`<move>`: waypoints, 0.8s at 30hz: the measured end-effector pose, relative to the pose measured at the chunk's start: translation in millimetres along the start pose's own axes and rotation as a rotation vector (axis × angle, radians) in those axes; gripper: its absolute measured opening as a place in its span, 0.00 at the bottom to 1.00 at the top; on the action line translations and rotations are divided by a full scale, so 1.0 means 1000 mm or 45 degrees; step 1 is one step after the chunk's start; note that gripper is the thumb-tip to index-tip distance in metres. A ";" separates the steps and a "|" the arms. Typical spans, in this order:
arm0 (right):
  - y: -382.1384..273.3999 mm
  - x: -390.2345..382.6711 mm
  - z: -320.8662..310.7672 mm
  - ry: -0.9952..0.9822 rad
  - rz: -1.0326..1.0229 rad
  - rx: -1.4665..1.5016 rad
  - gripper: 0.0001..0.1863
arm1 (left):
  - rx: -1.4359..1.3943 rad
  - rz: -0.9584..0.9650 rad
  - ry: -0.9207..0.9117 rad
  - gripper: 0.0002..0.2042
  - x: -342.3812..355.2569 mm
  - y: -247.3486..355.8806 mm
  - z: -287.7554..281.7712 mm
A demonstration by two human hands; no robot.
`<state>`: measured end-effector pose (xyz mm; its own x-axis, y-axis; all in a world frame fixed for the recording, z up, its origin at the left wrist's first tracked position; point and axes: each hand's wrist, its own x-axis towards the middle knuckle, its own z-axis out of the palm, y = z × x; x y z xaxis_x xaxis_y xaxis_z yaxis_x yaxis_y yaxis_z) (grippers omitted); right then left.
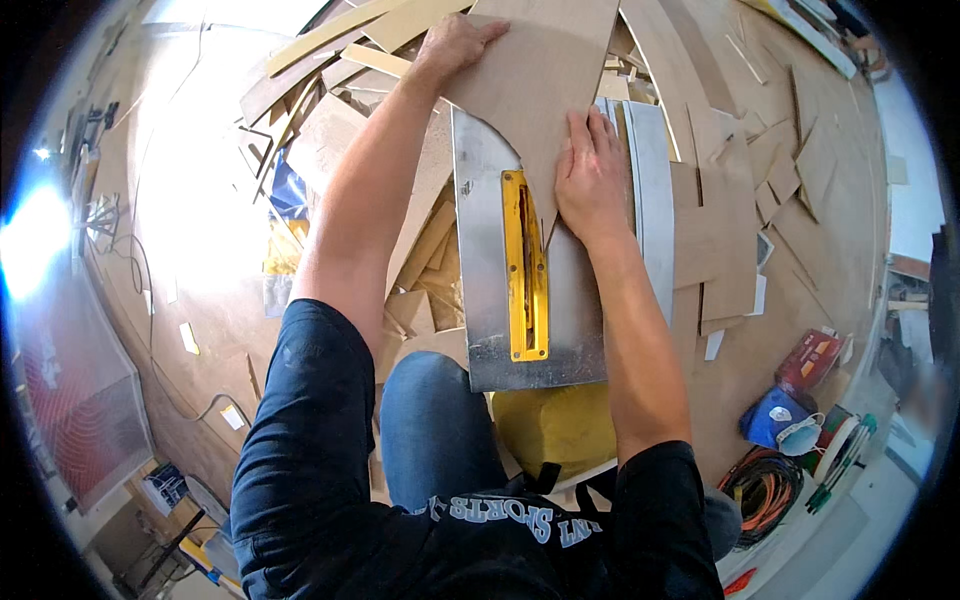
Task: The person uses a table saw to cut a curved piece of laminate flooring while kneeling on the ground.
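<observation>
A thin plywood board [530, 60] lies over a steel saw table [480, 300], with a curved edge narrowing beside the yellow slotted insert [527, 310]. At the board's far left edge, my left hand [455, 50] grips it, index finger extended over the top. My right hand [590, 175] rests open on the board, fingers stretched forward, just right of the insert and next to the grey metal fence [650, 220]. Whether a blade stands up in the insert's slot, I cannot tell.
Plywood offcuts [340, 150] surround the saw, with larger sheets [730, 250] to the right. A yellow object [550, 430] sits under the table's near edge by my knee. Coiled cables [760, 495], a blue bag [770, 420] and a red box [805, 360] are at lower right.
</observation>
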<state>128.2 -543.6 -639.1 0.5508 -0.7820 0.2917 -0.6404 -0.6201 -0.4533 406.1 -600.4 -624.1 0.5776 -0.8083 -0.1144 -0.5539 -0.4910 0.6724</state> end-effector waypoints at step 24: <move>-0.011 -0.025 0.004 -0.027 -0.065 -0.147 0.27 | -0.051 0.016 0.106 0.35 -0.035 -0.006 -0.010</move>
<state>124.0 -516.5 -645.0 0.5948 -0.7485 0.2932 -0.6680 -0.6631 -0.3378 394.9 -565.7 -616.9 0.6193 -0.7839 -0.0455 -0.5383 -0.4660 0.7022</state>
